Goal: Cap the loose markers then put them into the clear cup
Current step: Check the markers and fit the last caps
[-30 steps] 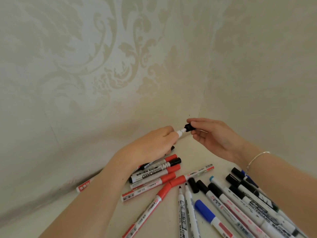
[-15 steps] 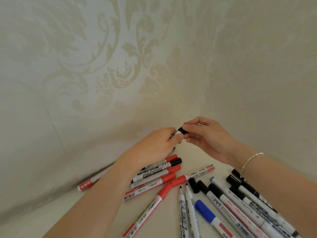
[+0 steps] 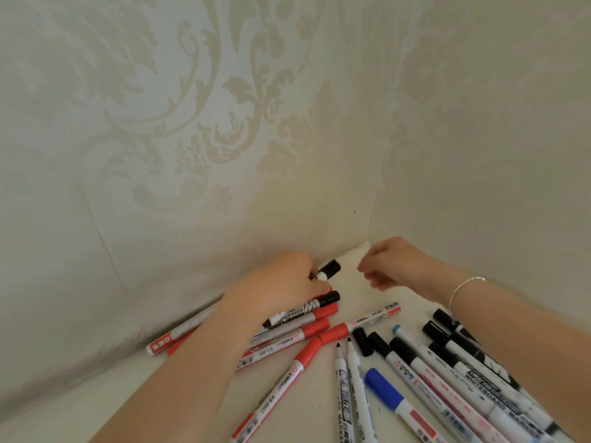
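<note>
The left hand [image 3: 281, 282] grips a white marker with a black cap [image 3: 329, 270], fingers curled round the barrel so that only the capped end sticks out past them, pointing toward the corner where the two wallpapered walls [image 3: 224, 139] meet. The right hand [image 3: 396, 266] hangs just beside that capped end, apart from it, with its fingers loosely curled and nothing between them; a thin silver bracelet [image 3: 463, 287] circles its wrist. Below the left hand, a cluster of red-capped markers [image 3: 307, 330] and one black-capped whiteboard marker [image 3: 307, 310] lie on the pale surface [image 3: 96, 394], partly hidden under the forearm. Nearer the camera from the held marker, two uncapped markers [image 3: 348, 378] lie side by side with black tips bare, a loose black cap [image 3: 362, 342] just beside them. To their right lie a blue-capped marker [image 3: 383, 391] and a fan of black-capped markers [image 3: 447, 353]. The clear cup cannot be seen.
</note>
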### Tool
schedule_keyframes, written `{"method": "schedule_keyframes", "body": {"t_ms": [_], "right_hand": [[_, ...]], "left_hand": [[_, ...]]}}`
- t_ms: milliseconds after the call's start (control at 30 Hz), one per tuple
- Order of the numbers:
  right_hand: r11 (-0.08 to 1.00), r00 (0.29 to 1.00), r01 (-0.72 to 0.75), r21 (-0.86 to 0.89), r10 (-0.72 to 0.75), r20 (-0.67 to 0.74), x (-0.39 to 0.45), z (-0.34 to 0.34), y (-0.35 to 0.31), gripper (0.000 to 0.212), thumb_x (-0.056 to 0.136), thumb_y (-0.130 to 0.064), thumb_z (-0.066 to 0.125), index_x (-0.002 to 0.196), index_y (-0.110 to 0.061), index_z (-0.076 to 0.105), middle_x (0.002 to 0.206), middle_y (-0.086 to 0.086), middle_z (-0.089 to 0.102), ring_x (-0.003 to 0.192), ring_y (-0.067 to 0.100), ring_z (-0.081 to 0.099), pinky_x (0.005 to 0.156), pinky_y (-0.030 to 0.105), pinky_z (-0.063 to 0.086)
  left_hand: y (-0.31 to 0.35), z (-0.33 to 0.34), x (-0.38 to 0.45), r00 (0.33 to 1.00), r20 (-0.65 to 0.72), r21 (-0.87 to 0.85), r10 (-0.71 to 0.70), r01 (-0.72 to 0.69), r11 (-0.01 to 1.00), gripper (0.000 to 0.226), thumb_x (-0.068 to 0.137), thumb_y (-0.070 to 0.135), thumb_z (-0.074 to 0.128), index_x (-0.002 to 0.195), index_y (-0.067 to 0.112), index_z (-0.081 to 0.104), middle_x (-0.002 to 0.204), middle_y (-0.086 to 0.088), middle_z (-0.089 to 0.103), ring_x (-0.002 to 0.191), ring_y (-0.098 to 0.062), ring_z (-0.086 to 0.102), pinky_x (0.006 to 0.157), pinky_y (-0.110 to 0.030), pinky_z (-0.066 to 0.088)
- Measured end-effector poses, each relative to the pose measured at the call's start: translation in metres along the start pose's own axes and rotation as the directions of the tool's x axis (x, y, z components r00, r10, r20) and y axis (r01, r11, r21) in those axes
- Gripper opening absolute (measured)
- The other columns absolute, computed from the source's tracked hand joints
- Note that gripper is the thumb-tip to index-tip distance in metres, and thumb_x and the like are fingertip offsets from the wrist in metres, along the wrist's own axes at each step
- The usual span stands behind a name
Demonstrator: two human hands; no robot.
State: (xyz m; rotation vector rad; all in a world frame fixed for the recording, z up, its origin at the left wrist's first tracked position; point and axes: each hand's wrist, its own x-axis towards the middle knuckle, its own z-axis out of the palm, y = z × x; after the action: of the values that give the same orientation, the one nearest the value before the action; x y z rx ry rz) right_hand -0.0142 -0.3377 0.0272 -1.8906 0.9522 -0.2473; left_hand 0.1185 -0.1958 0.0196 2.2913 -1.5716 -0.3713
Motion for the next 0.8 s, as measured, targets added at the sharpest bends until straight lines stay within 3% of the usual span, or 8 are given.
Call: {"method": "schedule_keyframes", "body": {"t_ms": [100,167,267,333,400,533,733,800], "right_hand": [[0.928,0.983,0.030,-0.372,0.041,0.181,-0.007,0.000,0.004,0.004,0.081,-0.008,0.063,0.078,-0.006,0.065,0.064,0.003,0.060,0.052,0.013,0.048,0.049,0.019,0.039],[0.883,0.961,0.088,-0.462,0.046,0.271,-0.012,0.003,0.003,0.015,0.077,-0.015,0.069,0.067,-0.011,0.059,0.060,0.001,0.057,0.053,0.014,0.046,0.053,0.021,0.039],[0.821,0.930,0.145,-0.552,0.078,0.360,-0.017,0.009,-0.003,0.025,0.075,-0.029,0.074,0.064,-0.012,0.059,0.064,0.004,0.057,0.060,0.015,0.048,0.056,0.022,0.039],[0.746,0.927,0.170,-0.643,0.101,0.362,-0.020,0.014,-0.007,0.028,0.074,-0.037,0.075,0.065,-0.013,0.062,0.063,0.001,0.059,0.060,0.013,0.051,0.059,0.021,0.041],[0.687,0.929,0.190,-0.702,0.105,0.355,-0.022,0.018,-0.010,0.031,0.073,-0.042,0.075,0.061,-0.016,0.062,0.054,-0.007,0.057,0.054,0.007,0.051,0.057,0.017,0.042],[0.611,0.933,0.198,-0.766,0.122,0.339,-0.026,0.021,-0.015,0.036,0.074,-0.043,0.075,0.055,-0.017,0.057,0.053,-0.006,0.056,0.050,0.006,0.047,0.052,0.017,0.038],[0.570,0.940,0.185,-0.800,0.135,0.314,-0.026,0.029,-0.015,0.031,0.079,-0.029,0.070,0.057,-0.014,0.054,0.057,-0.003,0.057,0.049,0.010,0.047,0.053,0.019,0.040],[0.647,0.942,0.161,-0.746,0.125,0.312,-0.022,0.025,-0.017,0.023,0.079,-0.023,0.067,0.059,-0.015,0.059,0.059,-0.004,0.059,0.051,0.009,0.049,0.056,0.018,0.041]], "left_hand": [[0.000,0.006,-0.001,0.999,-0.041,0.215,0.000,0.009,0.977,0.029,0.088,0.038,0.062,0.095,0.010,0.058,0.085,-0.003,0.059,0.076,-0.019,0.056,0.065,-0.030,0.044],[0.002,0.007,-0.002,0.995,-0.096,0.312,0.004,0.027,0.950,0.032,0.088,0.041,0.061,0.099,0.013,0.049,0.096,-0.002,0.058,0.086,-0.021,0.056,0.067,-0.030,0.043],[0.010,0.004,-0.005,0.992,-0.125,0.380,-0.006,0.053,0.924,0.034,0.091,0.044,0.055,0.097,0.010,0.051,0.090,-0.001,0.054,0.085,-0.021,0.056,0.063,-0.029,0.039],[0.019,-0.002,-0.010,0.999,-0.047,0.363,-0.016,0.032,0.931,0.030,0.091,0.041,0.055,0.084,0.012,0.055,0.074,0.001,0.053,0.069,-0.017,0.053,0.054,-0.026,0.036],[0.030,-0.007,-0.020,0.986,0.161,0.244,-0.039,-0.002,0.970,0.030,0.089,0.038,0.059,0.070,0.014,0.056,0.064,0.003,0.054,0.058,-0.012,0.050,0.051,-0.022,0.037],[0.047,0.000,-0.036,0.805,0.586,0.093,-0.096,0.051,0.994,0.029,0.089,0.036,0.064,0.072,0.012,0.062,0.062,0.004,0.063,0.050,-0.006,0.058,0.065,-0.019,0.049],[0.052,0.018,-0.035,0.777,0.615,0.106,-0.139,0.093,0.990,0.032,0.092,0.029,0.060,0.068,0.010,0.054,0.095,-0.015,0.074,0.052,-0.009,0.057,0.055,-0.017,0.042],[0.050,0.018,-0.034,0.783,0.606,0.103,-0.144,0.102,0.989,0.029,0.092,0.026,0.060,0.068,0.010,0.054,0.083,-0.013,0.074,0.053,-0.009,0.057,0.055,-0.017,0.042]]}}
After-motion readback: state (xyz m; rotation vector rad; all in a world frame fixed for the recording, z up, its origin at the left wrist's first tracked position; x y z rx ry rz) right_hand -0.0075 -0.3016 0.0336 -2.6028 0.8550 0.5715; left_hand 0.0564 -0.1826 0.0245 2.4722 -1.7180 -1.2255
